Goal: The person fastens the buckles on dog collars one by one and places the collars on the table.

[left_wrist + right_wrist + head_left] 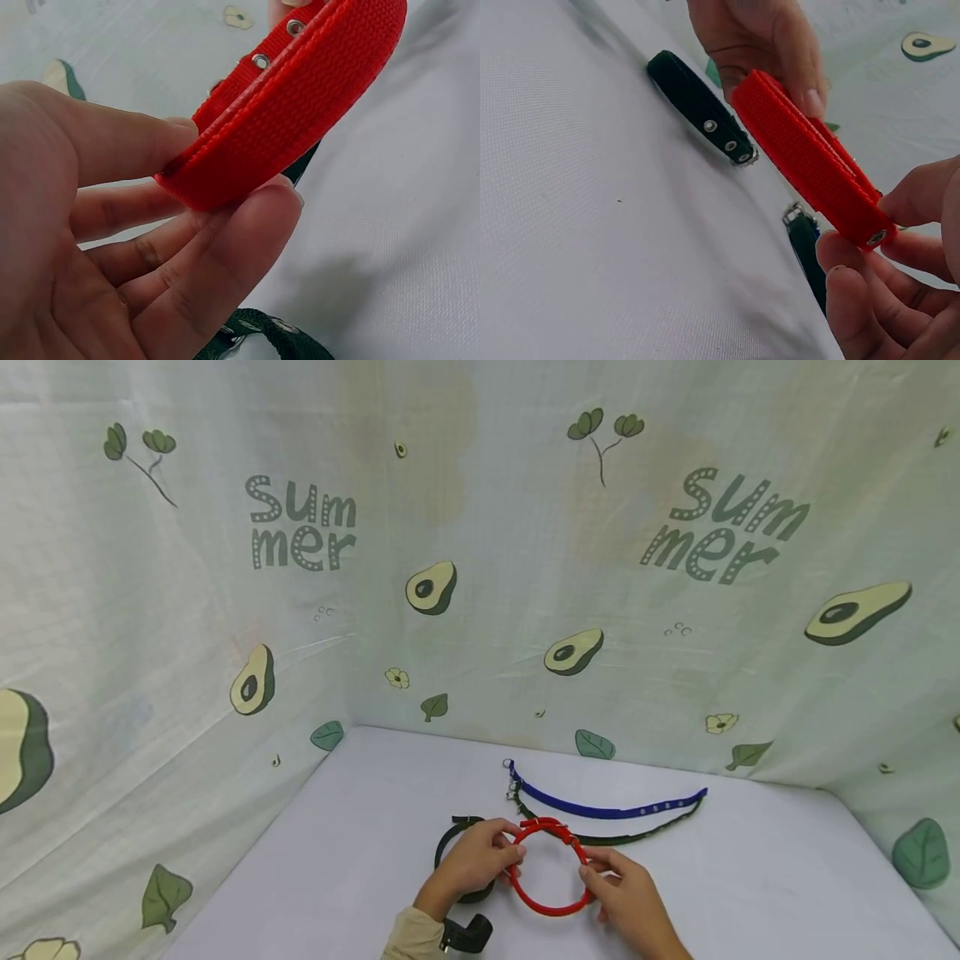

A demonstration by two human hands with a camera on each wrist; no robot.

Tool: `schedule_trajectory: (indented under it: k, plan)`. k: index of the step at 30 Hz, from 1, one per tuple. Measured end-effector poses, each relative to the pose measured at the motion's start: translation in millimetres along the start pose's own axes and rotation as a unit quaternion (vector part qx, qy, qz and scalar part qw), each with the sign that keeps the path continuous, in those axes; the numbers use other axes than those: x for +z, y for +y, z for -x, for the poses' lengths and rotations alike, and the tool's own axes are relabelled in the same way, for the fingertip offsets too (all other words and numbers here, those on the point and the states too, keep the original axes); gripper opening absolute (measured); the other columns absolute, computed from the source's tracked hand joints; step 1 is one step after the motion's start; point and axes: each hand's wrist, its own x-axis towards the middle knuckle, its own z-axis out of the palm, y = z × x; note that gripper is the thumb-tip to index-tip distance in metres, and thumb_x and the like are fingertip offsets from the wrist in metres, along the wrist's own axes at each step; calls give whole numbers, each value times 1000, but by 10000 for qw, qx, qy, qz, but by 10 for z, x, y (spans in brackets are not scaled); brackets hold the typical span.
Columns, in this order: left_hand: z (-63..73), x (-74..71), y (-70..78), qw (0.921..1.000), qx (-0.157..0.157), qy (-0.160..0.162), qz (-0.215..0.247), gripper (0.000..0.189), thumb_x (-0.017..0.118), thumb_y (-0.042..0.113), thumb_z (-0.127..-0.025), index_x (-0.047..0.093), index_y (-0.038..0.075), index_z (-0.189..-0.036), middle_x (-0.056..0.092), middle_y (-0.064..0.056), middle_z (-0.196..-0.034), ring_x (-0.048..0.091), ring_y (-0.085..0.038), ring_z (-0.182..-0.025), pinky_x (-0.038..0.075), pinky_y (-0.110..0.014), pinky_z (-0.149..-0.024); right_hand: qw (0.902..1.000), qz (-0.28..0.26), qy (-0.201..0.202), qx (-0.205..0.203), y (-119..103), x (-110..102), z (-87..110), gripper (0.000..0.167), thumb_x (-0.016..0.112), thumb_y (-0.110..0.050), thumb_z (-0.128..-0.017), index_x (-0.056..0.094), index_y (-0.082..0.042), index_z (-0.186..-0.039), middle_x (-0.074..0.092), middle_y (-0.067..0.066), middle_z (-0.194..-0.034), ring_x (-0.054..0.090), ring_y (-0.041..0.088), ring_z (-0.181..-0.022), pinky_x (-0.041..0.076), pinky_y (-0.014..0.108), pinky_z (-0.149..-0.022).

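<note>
A red collar (pixel 552 911) of woven webbing with metal eyelets is closed into a ring and held up above the table. My left hand (pixel 480 858) pinches its left side between thumb and fingers, as the left wrist view also shows on the red webbing (pixel 300 112). On the opposite side my right hand (pixel 626 885) pinches it near an eyelet (pixel 877 237). The collar's buckle end (pixel 545 822) is at the top of the ring. Behind my left hand lies a looped dark green collar (pixel 679 86), partly hidden in the head view.
Farther back on the white table (pixel 375 827) a blue collar (pixel 600 812) lies stretched out, with a dark green one (pixel 615 840) curving just in front of it. A printed curtain (pixel 487 510) borders the table at the back and sides.
</note>
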Motion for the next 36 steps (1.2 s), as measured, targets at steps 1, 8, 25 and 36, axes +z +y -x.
schedule_trajectory:
  k: [1, 8, 25, 36]
  plan:
    - [1, -4, 0, 9999, 19, 9, -104, 27, 70, 14, -94, 65, -2, -116, 70, -9, -79, 65, -17, -60, 55, -32, -57, 10000, 12, -25, -25, 5, 0, -5, 31, 73, -13, -92, 68, -2, -121, 65, 8, -91, 55, 24, -51, 49, 34, -46]
    - [-9, -24, 19, 9969, -26, 117, -781, 21, 72, 18, -92, 72, 4, -108, 66, 2, -77, 62, -14, -59, 50, -28, -57, 9991, 119, -328, -246, 50, -24, -62, 31, 72, -10, -91, 68, 1, -120, 65, 8, -89, 55, 23, -51, 50, 34, -46]
    - [20, 15, 15, 9847, -341, 387, -1662, 15, 75, 20, -90, 77, 10, -80, 61, 3, -57, 54, -9, -54, 40, -24, -51, 9849, 1173, -1018, -760, 53, -98, -274, 25, 72, -10, -88, 73, -2, -111, 65, 1, -80, 55, 18, -56, 48, 30, -49]
    - [32, 45, 32, 9752, -258, 569, -2124, 11, 79, 20, -86, 76, 11, -81, 60, 9, -62, 54, -7, -57, 44, -26, -54, 9782, 1631, -826, -987, 56, -85, -353, 16, 76, -12, -85, 78, -9, -101, 68, -3, -83, 56, 15, -74, 46, 30, -63]
